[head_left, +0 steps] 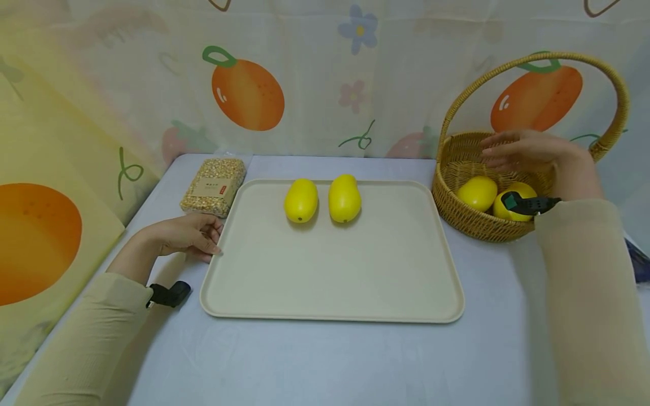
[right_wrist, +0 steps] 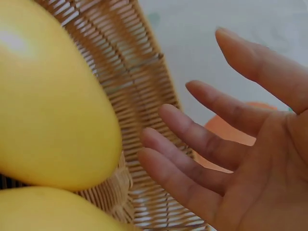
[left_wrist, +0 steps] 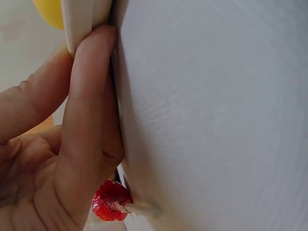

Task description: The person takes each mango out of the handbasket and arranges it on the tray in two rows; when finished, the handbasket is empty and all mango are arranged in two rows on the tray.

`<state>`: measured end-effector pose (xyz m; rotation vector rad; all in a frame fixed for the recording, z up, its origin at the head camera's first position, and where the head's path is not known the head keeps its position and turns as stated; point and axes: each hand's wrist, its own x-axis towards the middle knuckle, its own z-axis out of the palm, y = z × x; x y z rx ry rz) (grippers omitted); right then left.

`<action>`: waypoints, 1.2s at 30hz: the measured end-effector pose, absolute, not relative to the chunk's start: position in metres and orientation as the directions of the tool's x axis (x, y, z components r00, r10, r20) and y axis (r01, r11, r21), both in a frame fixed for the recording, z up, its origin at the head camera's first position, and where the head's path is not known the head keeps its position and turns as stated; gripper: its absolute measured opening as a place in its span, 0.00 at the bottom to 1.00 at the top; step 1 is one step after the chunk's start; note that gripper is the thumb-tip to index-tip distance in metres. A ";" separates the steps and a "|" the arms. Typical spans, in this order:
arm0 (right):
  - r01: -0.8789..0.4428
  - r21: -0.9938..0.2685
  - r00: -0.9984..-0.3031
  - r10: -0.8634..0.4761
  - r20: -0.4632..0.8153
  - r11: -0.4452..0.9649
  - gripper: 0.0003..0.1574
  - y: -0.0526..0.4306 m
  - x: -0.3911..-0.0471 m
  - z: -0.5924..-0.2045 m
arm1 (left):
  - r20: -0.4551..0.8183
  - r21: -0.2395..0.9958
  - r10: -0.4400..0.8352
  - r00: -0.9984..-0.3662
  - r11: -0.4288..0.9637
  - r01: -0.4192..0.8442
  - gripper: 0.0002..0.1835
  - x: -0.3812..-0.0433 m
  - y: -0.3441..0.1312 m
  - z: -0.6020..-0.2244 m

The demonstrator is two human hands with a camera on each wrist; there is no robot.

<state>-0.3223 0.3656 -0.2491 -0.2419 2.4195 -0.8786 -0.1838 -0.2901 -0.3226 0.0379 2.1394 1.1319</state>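
From where I am standing, I am seeing a person working with two bare hands at a table covered in white [head_left: 315, 366]. The left hand [head_left: 190, 235] is pinching the left edge of a cream tray [head_left: 330, 270], with the thumb and a finger lying on opposite sides of the rim. Two yellow fruits [head_left: 301, 201] are resting side by side, a little apart, at the far part of this tray. The right hand [head_left: 530, 151] is hovering over a wicker basket [head_left: 472, 223], which is standing to the right of the tray; its fingers are slightly spread and are gripping nothing. Inside the basket, two more yellow fruits [head_left: 477, 193] are lying under this hand. Behind the left hand, a bag of yellow kernels [head_left: 218, 175] is lying just beside the tray. The left wrist view is also showing a red wrapped thing [left_wrist: 111, 201] on a stick, near the fingers.
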 end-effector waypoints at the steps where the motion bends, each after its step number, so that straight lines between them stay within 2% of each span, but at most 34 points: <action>1: 0.012 -0.622 -0.829 -0.339 -0.444 0.783 0.45 0.368 -0.323 -0.250 | -0.572 0.734 0.332 -0.750 0.616 -0.286 0.25 -0.184 -0.290 -0.323; 4: 0.017 -0.606 -0.820 -0.336 -0.463 0.795 0.44 0.372 -0.324 -0.255 | -0.570 0.736 0.333 -0.751 0.613 -0.287 0.25 -0.184 -0.290 -0.324; 8: 0.069 -0.647 -0.808 -0.338 -0.483 0.759 0.43 0.375 -0.324 -0.263 | -0.563 0.742 0.336 -0.755 0.607 -0.284 0.25 -0.185 -0.291 -0.325; 16: 0.216 -0.672 -0.764 -0.306 -0.568 0.709 0.45 0.372 -0.319 -0.269 | -0.560 0.744 0.333 -0.758 0.606 -0.283 0.25 -0.184 -0.291 -0.325; 22: 0.091 -0.661 -0.740 -0.394 -0.545 0.745 0.47 0.368 -0.321 -0.274 | -0.561 0.745 0.336 -0.757 0.603 -0.285 0.25 -0.184 -0.290 -0.324; 36: 0.096 -0.643 -0.659 -0.435 -0.613 0.760 0.50 0.361 -0.318 -0.277 | -0.566 0.743 0.332 -0.755 0.603 -0.292 0.25 -0.183 -0.289 -0.322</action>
